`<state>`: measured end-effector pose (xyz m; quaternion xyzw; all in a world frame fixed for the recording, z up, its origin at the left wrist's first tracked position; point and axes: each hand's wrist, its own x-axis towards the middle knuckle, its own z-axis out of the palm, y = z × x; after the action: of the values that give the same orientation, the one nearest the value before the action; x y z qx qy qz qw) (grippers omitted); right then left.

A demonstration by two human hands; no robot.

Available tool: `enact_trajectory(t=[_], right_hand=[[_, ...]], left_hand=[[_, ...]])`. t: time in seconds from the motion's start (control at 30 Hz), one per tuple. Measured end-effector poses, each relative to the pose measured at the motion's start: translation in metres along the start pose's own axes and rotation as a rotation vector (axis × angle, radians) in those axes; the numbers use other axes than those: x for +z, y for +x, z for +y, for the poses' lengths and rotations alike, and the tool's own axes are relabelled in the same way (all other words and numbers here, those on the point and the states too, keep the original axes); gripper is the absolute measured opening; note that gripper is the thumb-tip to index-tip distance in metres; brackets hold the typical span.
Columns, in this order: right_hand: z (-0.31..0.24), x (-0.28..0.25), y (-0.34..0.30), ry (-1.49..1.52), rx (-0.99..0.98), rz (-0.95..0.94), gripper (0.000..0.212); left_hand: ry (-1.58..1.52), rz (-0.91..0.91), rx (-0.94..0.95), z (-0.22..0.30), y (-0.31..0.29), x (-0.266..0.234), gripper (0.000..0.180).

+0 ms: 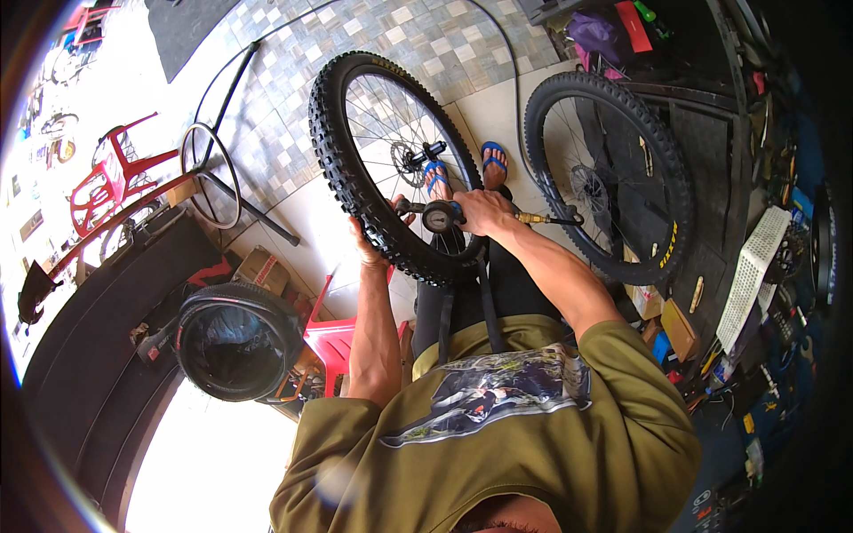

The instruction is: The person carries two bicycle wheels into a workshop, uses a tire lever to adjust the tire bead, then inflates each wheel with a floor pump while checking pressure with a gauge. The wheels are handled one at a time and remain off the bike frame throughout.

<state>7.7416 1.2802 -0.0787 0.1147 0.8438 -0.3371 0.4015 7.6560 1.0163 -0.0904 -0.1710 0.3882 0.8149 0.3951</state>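
Right hand [485,213]: closed around a handheld tyre inflator with a round dial gauge [438,218], the gauge over the near part of the wheel.
Left hand [366,243]: curled around the tyre's near left side, with some fingers showing inside the rim.
Knobby wheel: a black-tyred bicycle wheel with thin spokes [330,160], upright but tilted, in the middle, directly before the person.
Brass fitting: a slim gold-coloured connector [530,218], just right of the right hand.
Second wheel: another black-tyred spoked wheel [537,133], to the right, beside a dark cabinet [706,160].
Chair: a red plastic chair [330,342], near left, by the left forearm.
Floor: grey and beige checkered tiles [413,40], on the far side.
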Motion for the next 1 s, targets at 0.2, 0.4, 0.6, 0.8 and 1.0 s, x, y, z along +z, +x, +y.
enact_trajectory(t=[0.2, 0.4, 0.6, 0.8, 1.0], right_hand=[[0.001, 0.001, 0.001, -0.003, -0.018, 0.008, 0.041], [0.001, 0.000, 0.000, -0.006, -0.026, 0.019, 0.040], [-0.001, -0.003, 0.000, -0.016, -0.023, 0.013, 0.039], [0.001, 0.000, 0.002, 0.004, -0.007, 0.015, 0.037], [0.001, -0.003, 0.001, 0.009, -0.021, -0.011, 0.034]], left_hand=[[-0.013, -0.020, 0.016, 0.000, 0.000, -0.002, 0.102], [0.019, 0.034, 0.015, 0.000, -0.001, 0.003, 0.109], [-0.013, -0.002, -0.001, 0.002, -0.001, 0.002, 0.102], [-0.010, -0.007, 0.000, 0.001, -0.001, 0.004, 0.102], [0.040, 0.082, -0.041, 0.010, -0.010, 0.014, 0.104]])
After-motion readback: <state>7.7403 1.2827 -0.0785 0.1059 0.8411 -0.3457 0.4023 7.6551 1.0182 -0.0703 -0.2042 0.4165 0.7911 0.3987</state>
